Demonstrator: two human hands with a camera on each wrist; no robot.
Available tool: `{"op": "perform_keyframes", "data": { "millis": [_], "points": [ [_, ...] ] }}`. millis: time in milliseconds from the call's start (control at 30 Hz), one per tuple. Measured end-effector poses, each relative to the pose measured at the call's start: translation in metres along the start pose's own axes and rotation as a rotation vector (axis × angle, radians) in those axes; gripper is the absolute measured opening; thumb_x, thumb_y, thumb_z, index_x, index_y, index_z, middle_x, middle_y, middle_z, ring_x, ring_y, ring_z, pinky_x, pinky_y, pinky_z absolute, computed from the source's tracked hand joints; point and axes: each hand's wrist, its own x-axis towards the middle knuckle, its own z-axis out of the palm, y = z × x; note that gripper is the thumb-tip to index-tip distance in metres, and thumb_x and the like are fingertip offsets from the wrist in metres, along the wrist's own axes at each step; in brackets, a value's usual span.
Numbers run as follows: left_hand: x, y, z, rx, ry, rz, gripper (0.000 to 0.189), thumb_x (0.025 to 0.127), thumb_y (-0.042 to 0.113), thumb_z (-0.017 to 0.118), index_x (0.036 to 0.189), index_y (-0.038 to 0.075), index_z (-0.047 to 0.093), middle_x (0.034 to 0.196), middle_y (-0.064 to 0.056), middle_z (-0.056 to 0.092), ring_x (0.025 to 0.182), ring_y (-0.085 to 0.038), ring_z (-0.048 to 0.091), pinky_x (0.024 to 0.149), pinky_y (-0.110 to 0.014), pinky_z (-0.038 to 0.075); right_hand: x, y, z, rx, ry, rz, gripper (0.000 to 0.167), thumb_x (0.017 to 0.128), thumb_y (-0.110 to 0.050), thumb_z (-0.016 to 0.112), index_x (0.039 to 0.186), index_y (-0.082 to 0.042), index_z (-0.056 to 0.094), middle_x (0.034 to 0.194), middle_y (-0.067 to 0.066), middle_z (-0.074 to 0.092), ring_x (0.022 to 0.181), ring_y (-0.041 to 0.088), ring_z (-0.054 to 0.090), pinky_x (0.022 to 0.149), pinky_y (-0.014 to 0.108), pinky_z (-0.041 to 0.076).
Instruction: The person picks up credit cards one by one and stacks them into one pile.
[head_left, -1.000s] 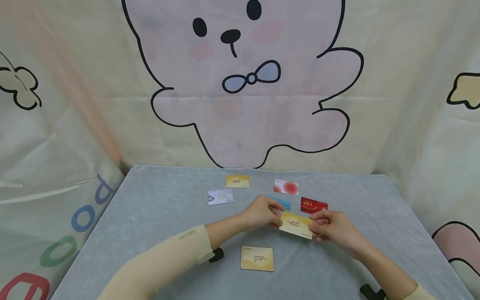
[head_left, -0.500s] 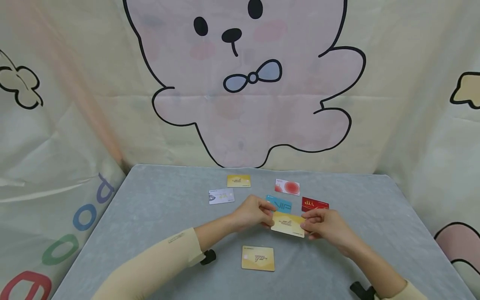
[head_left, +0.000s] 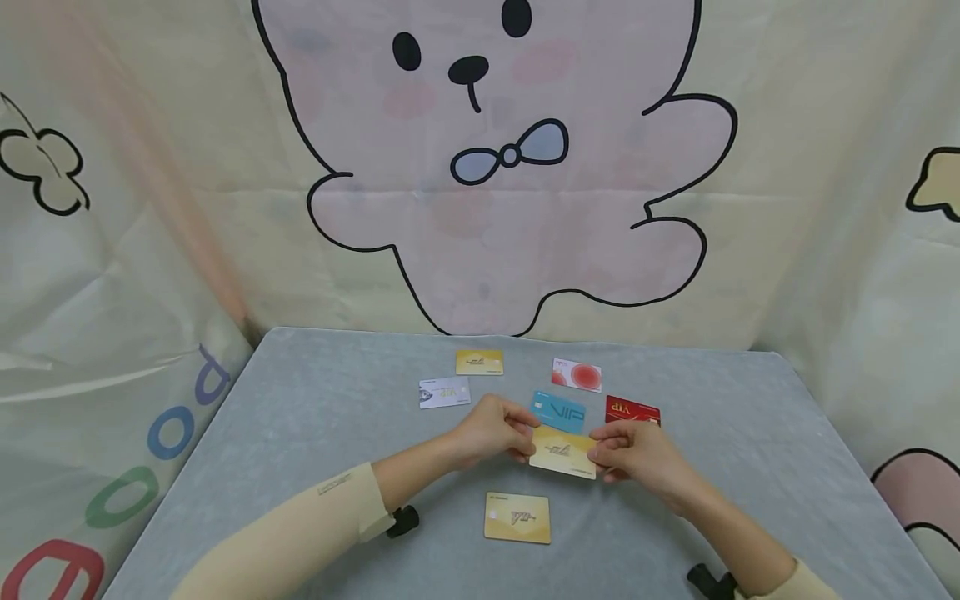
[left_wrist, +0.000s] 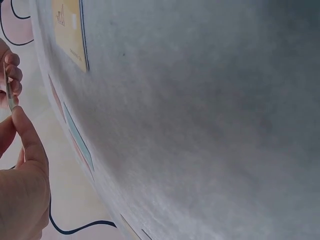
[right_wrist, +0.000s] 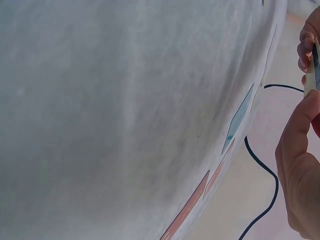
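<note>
A yellow card with a dark printed logo [head_left: 562, 454] is held above the table between both hands. My left hand [head_left: 491, 429] pinches its left edge with thumb and fingers. On the opposite edge, my right hand [head_left: 637, 457] grips it the same way. The left wrist view shows the held card [left_wrist: 8, 89] nearly edge-on. Just beyond it lies a blue VIP card [head_left: 558, 411], and a red VIP card [head_left: 632, 409] is partly covered by the right hand. A red patch beside the right thumb in the right wrist view is unclear.
Nearer the front lies another yellow card [head_left: 517, 518] with a thick-looking edge. Farther back are a silver card [head_left: 444, 392], a yellow card [head_left: 480, 362] and a white card with red circles [head_left: 577, 375]. Grey cloth [head_left: 330, 400] covers the table; a printed curtain [head_left: 600, 250] hangs behind.
Both hands have shifted left with the yellow card between them, from in front of the red card to in front of the blue one. More of the blue card shows now.
</note>
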Motion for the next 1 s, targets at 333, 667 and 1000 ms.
{"op": "perform_keyframes", "data": {
  "millis": [333,667,1000],
  "points": [
    [-0.011,-0.004,-0.009,-0.010,0.006,-0.018,0.029,0.082,-0.012,0.079,0.110,-0.006,0.074,0.080,-0.010,0.066,0.065,-0.017,0.068,0.069,-0.036,0.064,0.001,-0.004,0.013,0.006,-0.013,0.010,0.042,0.091,-0.010,0.081,0.125,0.009,0.065,0.095,0.011,0.074,0.076,0.024,0.069,0.069,0.034,0.063],
    [-0.024,-0.008,-0.016,-0.017,0.001,-0.027,0.032,0.081,-0.013,0.078,0.112,-0.008,0.072,0.078,-0.010,0.065,0.064,-0.017,0.068,0.067,-0.035,0.063,0.002,-0.003,0.023,-0.010,-0.072,-0.021,0.041,0.092,-0.011,0.080,0.124,0.009,0.064,0.092,0.009,0.074,0.075,0.023,0.070,0.069,0.036,0.063],
    [-0.035,-0.014,-0.020,-0.004,0.005,-0.047,0.031,0.080,-0.015,0.079,0.110,-0.009,0.073,0.075,-0.012,0.066,0.062,-0.017,0.069,0.067,-0.036,0.063,-0.001,-0.003,0.032,-0.012,-0.134,-0.040,0.039,0.092,-0.010,0.081,0.121,0.009,0.065,0.088,0.010,0.072,0.072,0.022,0.070,0.068,0.035,0.063]
  ]
}}
